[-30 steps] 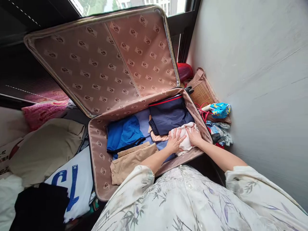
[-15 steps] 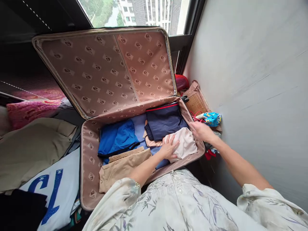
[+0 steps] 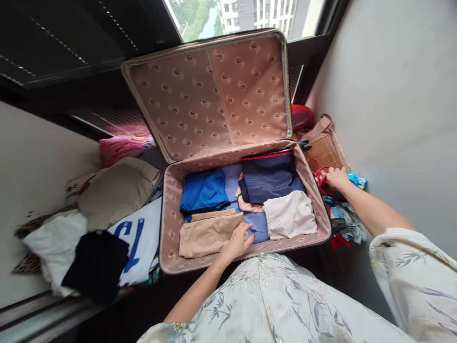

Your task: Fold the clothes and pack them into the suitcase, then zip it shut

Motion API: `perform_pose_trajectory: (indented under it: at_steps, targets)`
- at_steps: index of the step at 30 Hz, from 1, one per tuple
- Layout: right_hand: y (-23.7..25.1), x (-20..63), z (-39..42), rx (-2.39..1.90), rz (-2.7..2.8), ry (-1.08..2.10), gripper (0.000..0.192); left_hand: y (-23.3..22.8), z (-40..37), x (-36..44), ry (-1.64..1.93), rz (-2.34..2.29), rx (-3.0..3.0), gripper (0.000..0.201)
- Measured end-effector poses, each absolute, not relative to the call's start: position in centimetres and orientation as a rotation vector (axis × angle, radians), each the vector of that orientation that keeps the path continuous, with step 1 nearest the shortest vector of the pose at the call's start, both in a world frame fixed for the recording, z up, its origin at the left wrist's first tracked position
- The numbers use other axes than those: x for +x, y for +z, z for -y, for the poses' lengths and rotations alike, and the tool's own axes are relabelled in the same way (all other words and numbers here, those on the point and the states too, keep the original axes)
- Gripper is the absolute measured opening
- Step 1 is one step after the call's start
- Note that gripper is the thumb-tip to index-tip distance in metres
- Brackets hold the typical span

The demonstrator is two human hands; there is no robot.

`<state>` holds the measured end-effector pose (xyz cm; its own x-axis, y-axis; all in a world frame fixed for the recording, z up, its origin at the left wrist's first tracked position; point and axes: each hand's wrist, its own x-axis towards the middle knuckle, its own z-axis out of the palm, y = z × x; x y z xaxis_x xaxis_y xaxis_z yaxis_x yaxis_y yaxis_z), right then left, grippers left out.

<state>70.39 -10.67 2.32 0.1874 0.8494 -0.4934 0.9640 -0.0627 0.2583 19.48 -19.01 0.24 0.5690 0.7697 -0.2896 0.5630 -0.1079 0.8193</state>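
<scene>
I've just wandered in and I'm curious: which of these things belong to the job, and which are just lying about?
Part of the job:
- open suitcase
- inside it: blue garment, tan garment, navy garment, white garment
- left hand
- right hand, by the red cord

Seemingly just lying about:
- woven mat
- red bundle
- pink cloth

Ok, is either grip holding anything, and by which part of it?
The left grip holds nothing, open at the edge of the tan pants. The right grip is at the red cord and blue patterned cloth; whether it holds either cannot be told.
</scene>
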Motion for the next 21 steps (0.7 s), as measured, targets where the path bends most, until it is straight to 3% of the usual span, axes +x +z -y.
perform_pose_trajectory:
  at_steps: [6, 13, 19, 21]
  targets:
    - [2.1, 70.6, 9.5, 1.959, -1.631, -0.380, 0.033, 0.3, 20.1, 16.4, 0.321, -1.210, 1.617, 0.033]
    - [8.8, 71.3, 7.8, 1.999, -1.550, -0.317, 0.026, -1.2, 18.2, 12.3, 0.382, -1.290, 1.728, 0.031]
    - [18.0, 76.5, 8.7, 2.358, -1.411, -0.076, 0.068, -3.4, 16.0, 10.4, 0.237, -1.263, 1.825, 0.028]
    - [20.8, 78.6, 9.7, 2.499, -1.551, 0.059, 0.074, -3.7, 15.7, 10.2, 0.201, -1.242, 1.835, 0.027]
